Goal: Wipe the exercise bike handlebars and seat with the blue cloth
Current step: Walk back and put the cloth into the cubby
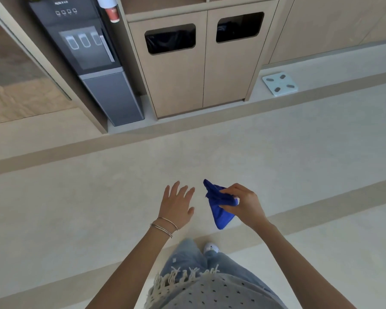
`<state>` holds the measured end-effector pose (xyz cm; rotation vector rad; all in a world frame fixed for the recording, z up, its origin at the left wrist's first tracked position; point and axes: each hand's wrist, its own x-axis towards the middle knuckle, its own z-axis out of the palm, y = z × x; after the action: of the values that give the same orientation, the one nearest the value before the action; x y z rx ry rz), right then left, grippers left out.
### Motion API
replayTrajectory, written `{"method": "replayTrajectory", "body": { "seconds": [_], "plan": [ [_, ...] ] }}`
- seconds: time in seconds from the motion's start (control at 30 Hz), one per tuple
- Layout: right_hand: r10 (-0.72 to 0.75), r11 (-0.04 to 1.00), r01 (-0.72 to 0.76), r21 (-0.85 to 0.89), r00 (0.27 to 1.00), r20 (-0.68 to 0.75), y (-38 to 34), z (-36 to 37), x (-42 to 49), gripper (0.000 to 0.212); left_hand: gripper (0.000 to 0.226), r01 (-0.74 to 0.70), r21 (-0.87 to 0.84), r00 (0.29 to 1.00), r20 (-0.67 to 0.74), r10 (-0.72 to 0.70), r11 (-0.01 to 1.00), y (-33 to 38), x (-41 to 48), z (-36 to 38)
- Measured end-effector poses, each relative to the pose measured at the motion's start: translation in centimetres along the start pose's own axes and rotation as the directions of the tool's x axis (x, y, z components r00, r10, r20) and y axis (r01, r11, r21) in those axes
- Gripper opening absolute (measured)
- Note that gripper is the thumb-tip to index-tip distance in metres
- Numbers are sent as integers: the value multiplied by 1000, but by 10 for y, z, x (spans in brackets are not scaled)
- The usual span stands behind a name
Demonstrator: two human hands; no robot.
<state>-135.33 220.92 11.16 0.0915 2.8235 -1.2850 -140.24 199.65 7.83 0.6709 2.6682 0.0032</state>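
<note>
The right hand [243, 205] pinches the bunched blue cloth [220, 206] in its fingers, held over bare floor, while the left hand [176, 205] hovers just left of it, fingers spread and empty. No bike is in view (only bins [201, 63] and a dispenser [91, 59] far ahead), so this looks like the carrying step; next she must find the handlebars.

Dark water dispenser [91, 61] upper left, standing in a beige recess; paper cup holder [110, 8] on its right top corner with a red-printed cup at the bottom. Just right of it: beige cabinet [201, 70] with two doors, each with a rounded rectangular opening showing a black bin liner. White bathroom scale [279, 83] on the raised ledge right of the cabinet. Pale floor [98, 186] with darker tan diagonal bands.
</note>
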Motion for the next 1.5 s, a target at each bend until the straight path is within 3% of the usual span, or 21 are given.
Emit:
{"method": "replayTrajectory", "body": {
  "seconds": [0.23,0.7,0.87,1.17,1.5],
  "plan": [
    [8,1000,-8,18,1000,19,12,-15,79,25,61,-7,-49,1000,3,7,999,-15,80,-27],
    [44,996,-32,80,989,-144,-10,-24,298,29,61,-83,25,991,-102,85,996,-117,274,-139],
    [87,991,-69,116,984,-157,-6,-23,341,31,61,-92,33,993,-66,94,995,-137,319,-157],
    [65,996,-58,73,994,-92,26,-54,440,33,61,-74,21,996,-46,75,997,-139,419,-182],
    [19,997,-12,71,994,-103,69,-144,591,31,60,-17,-2,997,-80,17,1000,-115,565,-250]
  ]
}}
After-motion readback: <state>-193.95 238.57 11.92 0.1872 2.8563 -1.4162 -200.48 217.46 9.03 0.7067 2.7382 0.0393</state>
